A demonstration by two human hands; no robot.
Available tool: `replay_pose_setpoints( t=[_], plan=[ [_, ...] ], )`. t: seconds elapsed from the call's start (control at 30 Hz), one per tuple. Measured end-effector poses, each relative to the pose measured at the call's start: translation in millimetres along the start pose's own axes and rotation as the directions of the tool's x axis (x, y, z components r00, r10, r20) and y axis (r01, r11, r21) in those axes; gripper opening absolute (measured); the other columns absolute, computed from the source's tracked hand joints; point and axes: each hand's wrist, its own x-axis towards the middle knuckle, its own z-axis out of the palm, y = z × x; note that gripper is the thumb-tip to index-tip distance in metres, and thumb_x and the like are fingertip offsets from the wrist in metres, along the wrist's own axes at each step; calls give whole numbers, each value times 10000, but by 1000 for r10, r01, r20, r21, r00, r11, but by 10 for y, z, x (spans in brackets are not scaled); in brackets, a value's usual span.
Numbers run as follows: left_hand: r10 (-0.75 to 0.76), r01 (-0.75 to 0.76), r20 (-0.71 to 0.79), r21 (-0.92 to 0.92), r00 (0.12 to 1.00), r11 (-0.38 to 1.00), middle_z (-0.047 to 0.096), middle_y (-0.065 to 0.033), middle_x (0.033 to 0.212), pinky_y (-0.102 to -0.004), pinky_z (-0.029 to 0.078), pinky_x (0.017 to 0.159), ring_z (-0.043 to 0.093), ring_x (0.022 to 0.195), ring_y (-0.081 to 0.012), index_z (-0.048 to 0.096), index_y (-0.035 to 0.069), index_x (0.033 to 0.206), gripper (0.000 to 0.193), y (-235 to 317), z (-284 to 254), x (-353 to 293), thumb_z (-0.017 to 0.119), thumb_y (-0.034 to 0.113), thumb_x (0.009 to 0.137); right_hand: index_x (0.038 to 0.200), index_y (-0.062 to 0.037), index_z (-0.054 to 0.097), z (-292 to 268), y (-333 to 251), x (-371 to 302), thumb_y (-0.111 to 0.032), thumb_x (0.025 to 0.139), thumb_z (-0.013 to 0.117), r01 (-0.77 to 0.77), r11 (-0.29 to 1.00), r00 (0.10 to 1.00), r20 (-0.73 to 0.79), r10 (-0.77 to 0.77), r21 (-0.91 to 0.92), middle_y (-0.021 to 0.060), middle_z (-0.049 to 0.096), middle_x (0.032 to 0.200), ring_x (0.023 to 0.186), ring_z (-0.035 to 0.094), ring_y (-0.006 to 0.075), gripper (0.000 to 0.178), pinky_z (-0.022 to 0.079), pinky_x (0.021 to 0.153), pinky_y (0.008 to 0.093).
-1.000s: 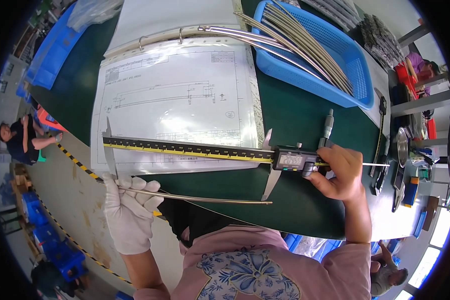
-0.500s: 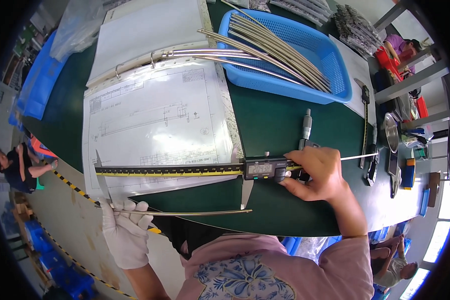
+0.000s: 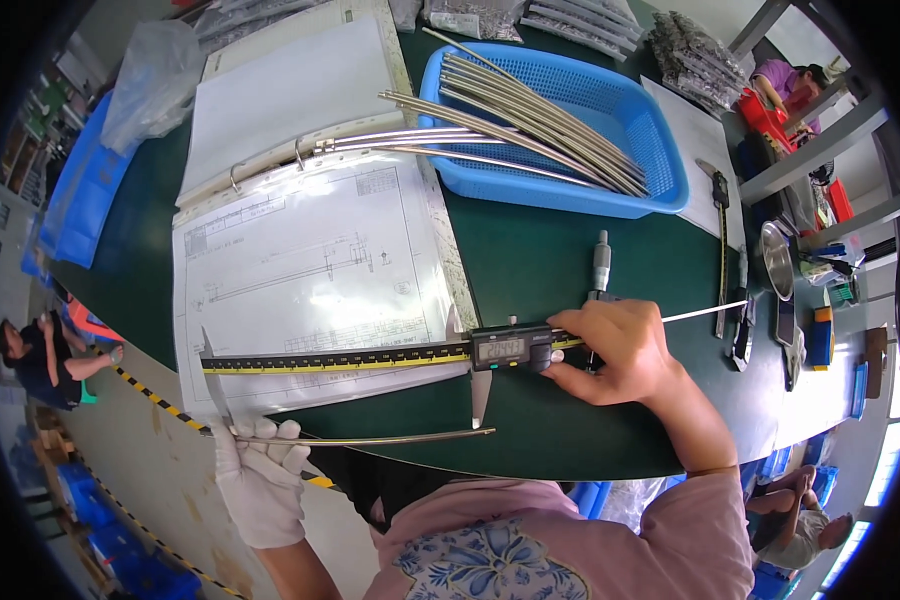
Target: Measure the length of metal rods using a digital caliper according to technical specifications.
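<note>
A long digital caliper (image 3: 370, 362) lies across the lower edge of the drawing sheet, its two jaws pointing toward me. My right hand (image 3: 620, 355), bare, closes thumb and fingers around it just right of the display. Under the caliper runs a thin metal rod (image 3: 400, 440), roughly parallel to the beam. White-gloved, my left hand (image 3: 262, 495) pinches that rod near its left end, beside the caliper's left jaw. The right jaw's tip reaches down to the rod close to its right end; whether they touch I cannot tell.
A blue plastic basket (image 3: 560, 205) holds several metal rods, some jutting over the open ring binder (image 3: 315, 250). Beyond my right hand stands a micrometer (image 3: 601, 262). Another caliper (image 3: 721, 235) and a metal bowl (image 3: 776, 252) lie farther right. Other people sit at both sides.
The caliper's display and right jaw have shifted left with my right hand, narrowing the gap between the jaws slightly. The whole view has also shifted a little. Both hands keep their grips.
</note>
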Motion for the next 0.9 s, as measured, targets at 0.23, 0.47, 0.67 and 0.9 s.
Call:
replay_pose_setpoints(
  t=[0.23,0.47,0.67,0.9],
  plan=[
    [148,-120,-155,175,977,977,556,-85,714,-338,559,501,615,704,-237,493,65,796,352,78,38,22,387,381,906,856,-50,574,177,145,192,-334,742,617,13,995,992,121,-25,100,75,535,663,547,551,259,309,419,452,342],
    [178,-139,-118,280,977,950,559,-76,727,-340,555,540,608,702,-224,514,79,795,343,374,-58,-9,407,388,898,863,-45,528,292,217,259,-328,780,575,-37,989,988,152,15,144,96,527,682,575,560,291,299,437,479,382],
    [445,-473,186,142,876,870,529,-110,923,-344,526,741,526,981,-249,502,49,874,334,605,772,87,391,361,913,817,-50,507,351,218,291,-340,789,558,-83,989,979,193,57,124,102,529,682,577,564,296,296,447,484,393],
    [151,-303,542,203,827,931,595,-149,922,-397,447,821,557,961,-285,515,88,852,376,22,1828,721,339,415,915,788,-48,499,381,232,247,-350,792,550,-105,989,975,208,82,102,104,529,672,565,563,298,307,448,484,398]
  ],
)
